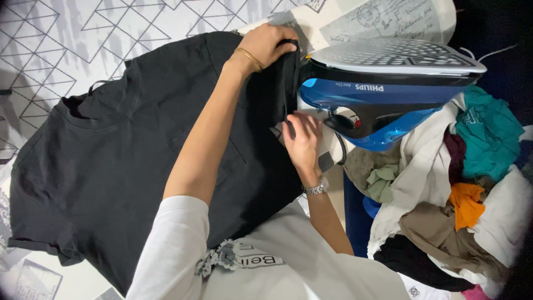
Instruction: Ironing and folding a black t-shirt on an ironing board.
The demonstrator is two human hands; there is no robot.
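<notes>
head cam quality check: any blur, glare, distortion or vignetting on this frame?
Head view: mostly sharp, even indoor light; wide-angle bending at the edges, dark vignette in the right corners. Soft glare on the blue iron. The black t-shirt reads flat, folds barely visible. Left hand and right hand crisp, no motion smear. Clothes pile slightly soft.

A plain black cotton T-shirt lies on a white ironing-board cover printed with grey triangle lines. The glossy blue and black steam iron has a pale grey soleplate, and the heaped pile of laundry shows teal, orange, cream, brown, olive and black.
</notes>
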